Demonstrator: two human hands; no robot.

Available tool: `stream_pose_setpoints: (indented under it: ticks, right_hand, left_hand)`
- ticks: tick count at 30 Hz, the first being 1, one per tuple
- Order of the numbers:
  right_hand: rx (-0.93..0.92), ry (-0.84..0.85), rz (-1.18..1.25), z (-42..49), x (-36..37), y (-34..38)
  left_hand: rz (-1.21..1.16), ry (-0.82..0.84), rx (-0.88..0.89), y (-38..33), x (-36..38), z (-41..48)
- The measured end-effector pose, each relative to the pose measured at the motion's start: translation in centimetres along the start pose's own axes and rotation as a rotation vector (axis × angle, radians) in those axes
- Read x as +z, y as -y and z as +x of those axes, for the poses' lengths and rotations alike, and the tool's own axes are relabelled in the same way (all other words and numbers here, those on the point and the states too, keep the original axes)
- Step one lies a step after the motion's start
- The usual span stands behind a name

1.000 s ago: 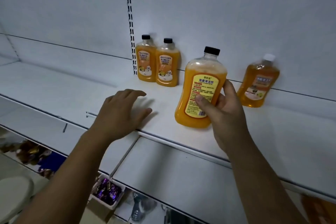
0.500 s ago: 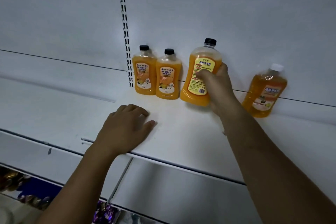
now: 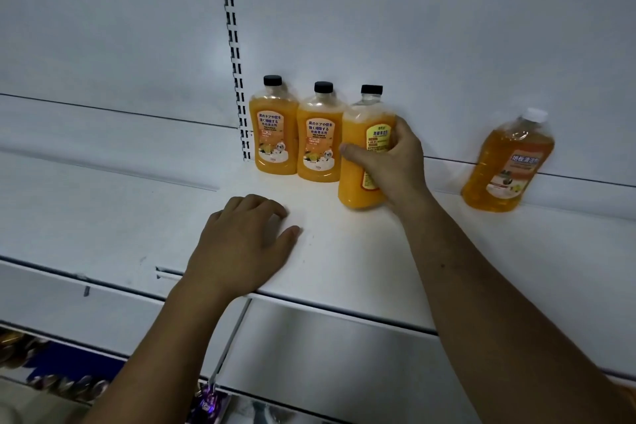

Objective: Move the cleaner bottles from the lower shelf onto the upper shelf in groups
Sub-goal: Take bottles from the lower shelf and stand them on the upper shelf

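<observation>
Fingers point(image 3: 399, 127) of the right hand point(image 3: 392, 165) curl round the right side of an orange bottle point(image 3: 356, 165). The thumb lies across its front, just under the yellow label. The grip is closed firmly on the body of the bottle, well below its black cap. The bottle leans a little, cap towards the right, with its base at the surface of the upper shelf point(image 3: 361, 262); whether it rests there or hangs just above cannot be told.

It sits at the back of the shelf, just beside two matching black-capped bottles: the middle bottle point(image 3: 320, 141) and the leftmost bottle point(image 3: 275, 131), which stand upright side by side against the white back panel point(image 3: 413, 27). The leftmost stands next to the slotted upright point(image 3: 234, 45). Whether the held bottle touches the middle one is unclear.

An amber bottle point(image 3: 507, 165) with a white cap stands well apart to the right, tilted back against the panel.

The left hand point(image 3: 241, 244) lies palm down on the shelf near its front edge, fingers loosely bent with the tips on the surface, holding nothing.

Below, at the bottom left, purple wrapped sweets point(image 3: 206, 403) show blurred.
</observation>
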State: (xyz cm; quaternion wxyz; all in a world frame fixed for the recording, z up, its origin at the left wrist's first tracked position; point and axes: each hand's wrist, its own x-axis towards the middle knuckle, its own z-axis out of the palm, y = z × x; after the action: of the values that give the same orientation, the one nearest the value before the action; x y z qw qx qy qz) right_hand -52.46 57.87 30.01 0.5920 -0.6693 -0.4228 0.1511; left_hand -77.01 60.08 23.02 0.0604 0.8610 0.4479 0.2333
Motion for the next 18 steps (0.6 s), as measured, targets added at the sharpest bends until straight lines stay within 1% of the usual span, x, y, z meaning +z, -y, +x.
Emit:
stream_pose_setpoints:
  ticks: [8, 12, 15, 18]
  right_hand:
    - [-0.069, 0.059, 0.032, 0.5, -1.2, -1.2]
    - [-0.091, 0.067, -0.001, 0.7, -0.6, -1.5]
    - [-0.119, 0.006, -0.104, 0.6, 0.9, -1.5]
    - [-0.135, -0.136, -0.244, 0.6, 2.0, -1.2]
  left_hand:
    - [0.019, -0.008, -0.008, -0.1, 0.1, 0.0]
    - [0.022, -0.007, -0.006, 0.0, 0.2, 0.1]
    - [0.02, -0.005, -0.009, 0.0, 0.3, 0.2]
    - [0.02, -0.007, -0.01, 0.0, 0.2, 0.2]
